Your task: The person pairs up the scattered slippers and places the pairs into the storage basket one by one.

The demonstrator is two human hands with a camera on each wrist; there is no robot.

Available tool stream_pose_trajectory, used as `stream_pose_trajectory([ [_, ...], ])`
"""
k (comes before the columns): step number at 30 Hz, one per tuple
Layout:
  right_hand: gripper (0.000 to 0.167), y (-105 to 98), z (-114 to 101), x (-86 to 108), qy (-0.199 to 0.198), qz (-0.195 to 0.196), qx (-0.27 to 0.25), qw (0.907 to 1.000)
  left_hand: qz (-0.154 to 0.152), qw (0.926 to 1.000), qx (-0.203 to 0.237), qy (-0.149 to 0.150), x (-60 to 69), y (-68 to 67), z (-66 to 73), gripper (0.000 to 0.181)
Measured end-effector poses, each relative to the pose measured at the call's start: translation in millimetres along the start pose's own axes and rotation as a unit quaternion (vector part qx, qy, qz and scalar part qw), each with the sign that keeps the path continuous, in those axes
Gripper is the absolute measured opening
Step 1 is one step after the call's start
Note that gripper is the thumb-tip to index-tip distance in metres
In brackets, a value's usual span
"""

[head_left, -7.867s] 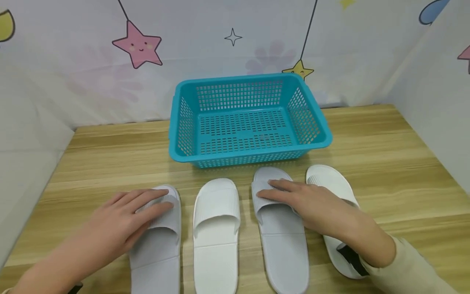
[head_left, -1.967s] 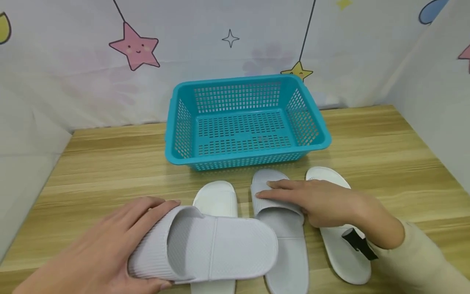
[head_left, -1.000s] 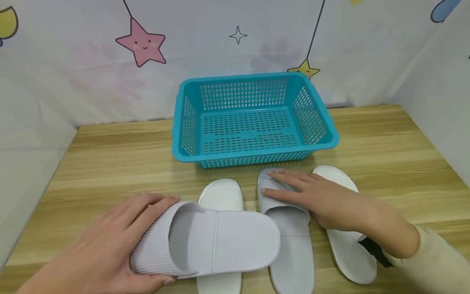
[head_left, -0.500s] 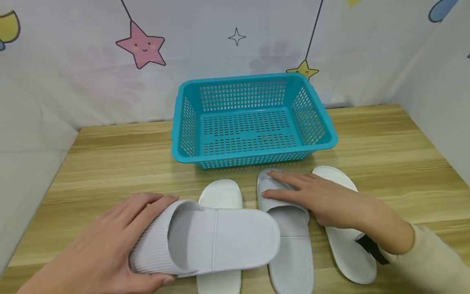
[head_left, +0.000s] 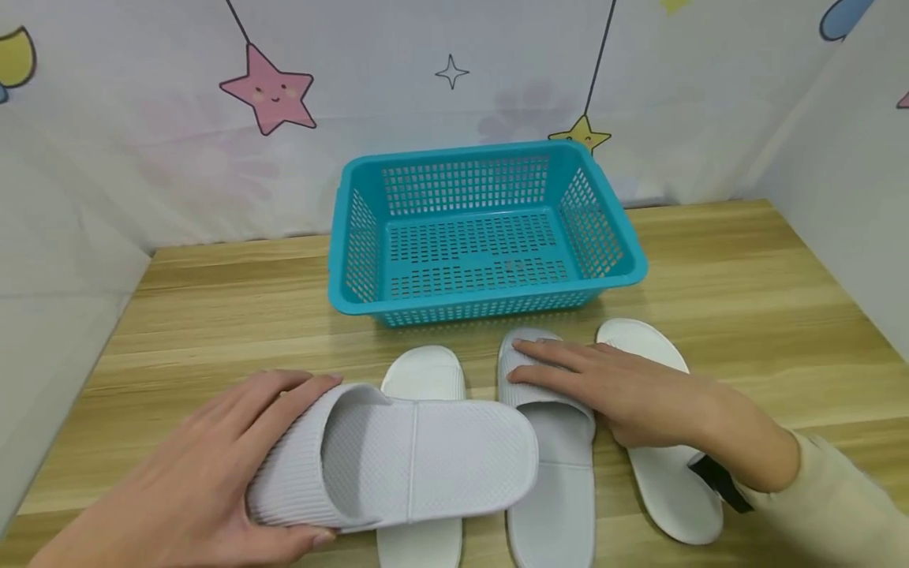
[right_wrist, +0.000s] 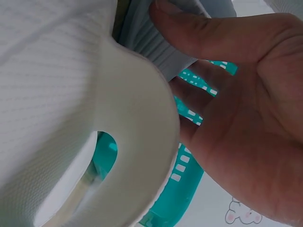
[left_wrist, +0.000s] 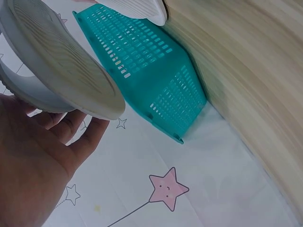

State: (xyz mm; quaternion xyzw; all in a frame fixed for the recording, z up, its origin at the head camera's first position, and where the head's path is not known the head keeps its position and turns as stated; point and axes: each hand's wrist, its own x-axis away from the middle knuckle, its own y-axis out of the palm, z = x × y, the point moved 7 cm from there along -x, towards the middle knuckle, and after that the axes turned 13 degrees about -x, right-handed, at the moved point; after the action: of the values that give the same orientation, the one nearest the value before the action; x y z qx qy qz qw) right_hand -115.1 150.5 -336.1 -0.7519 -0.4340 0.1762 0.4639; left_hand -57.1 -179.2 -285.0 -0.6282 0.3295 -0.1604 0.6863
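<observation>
My left hand (head_left: 206, 473) grips a light grey slipper (head_left: 461, 461) by its ribbed strap. That slipper is lifted and turned sideways, heel to the right, hiding parts of a white slipper (head_left: 424, 375) and a second grey slipper (head_left: 554, 505). In the left wrist view the held slipper's sole (left_wrist: 66, 61) is visible above my fingers. My right hand (head_left: 632, 394) holds the strap of the second grey slipper, which lies on the table. The right wrist view has my thumb and fingers on either side of the grey strap (right_wrist: 156, 47). My right forearm partly covers another white slipper (head_left: 675, 489).
Behind the slippers a teal perforated basket (head_left: 490, 304) stands near the back edge of the wooden table (head_left: 227, 308), with nothing in it. A white cloth backdrop (head_left: 398, 95) printed with stars rises behind it. White walls (head_left: 838, 221) flank both sides.
Since the oldest frame, my left hand has lifted the leftmost grey slipper and turned it sideways. It has stayed nearly still since. My right hand has remained on the other grey slipper.
</observation>
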Motion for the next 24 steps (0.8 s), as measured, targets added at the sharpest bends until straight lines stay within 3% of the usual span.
stream_pose_trajectory([
  [17, 0.115, 4, -4, -18.2, -0.014, -0.018, 0.055, 0.9982, 0.011, 0.9999, -0.003, -0.001, 0.8, 0.6, 0.8, 0.116],
  [24, 0.112, 2, -5, -7.3, -0.003, -0.011, 0.02, 0.9997, 0.013, 0.9999, 0.004, 0.003, -2.6, 0.3, 1.0, 0.115],
])
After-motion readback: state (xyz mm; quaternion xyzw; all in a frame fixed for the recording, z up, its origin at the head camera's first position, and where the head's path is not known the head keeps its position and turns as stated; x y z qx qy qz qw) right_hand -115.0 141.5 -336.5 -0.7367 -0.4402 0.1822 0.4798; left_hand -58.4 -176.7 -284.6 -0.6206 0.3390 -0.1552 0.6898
